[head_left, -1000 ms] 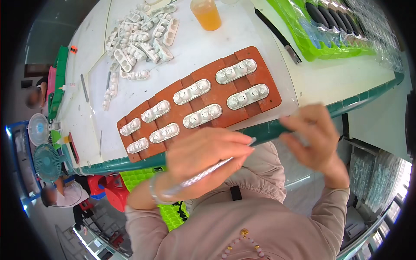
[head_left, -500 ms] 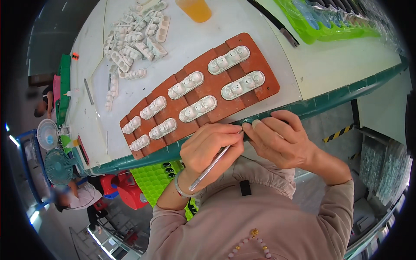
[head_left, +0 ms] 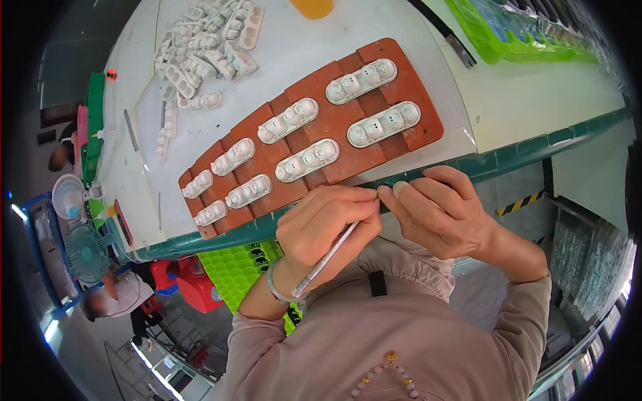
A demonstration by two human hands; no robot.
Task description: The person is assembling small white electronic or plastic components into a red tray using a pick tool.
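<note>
Eight white pieces (head_left: 307,160) lie on one brown board (head_left: 332,121), with one left hand (head_left: 326,224), one right hand (head_left: 441,217) and one silver tool (head_left: 328,259) on its near side, one orange cup (head_left: 313,7) beyond it, two fans (head_left: 85,254) left of it.

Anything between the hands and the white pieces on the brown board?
Nothing visible does. The left hand, gripping a silver pen-shaped tool, and right hand are at the green table edge; the white pieces on the brown board lie beyond.

board (head_left: 334,125): on table (head_left: 548,100), ahead, mostly left of fingers (head_left: 354,195) | molded pieces (head_left: 384,124): on board | pile (head_left: 206,47): farther ahead-left | tray (head_left: 498,50): far ahead-right
</note>
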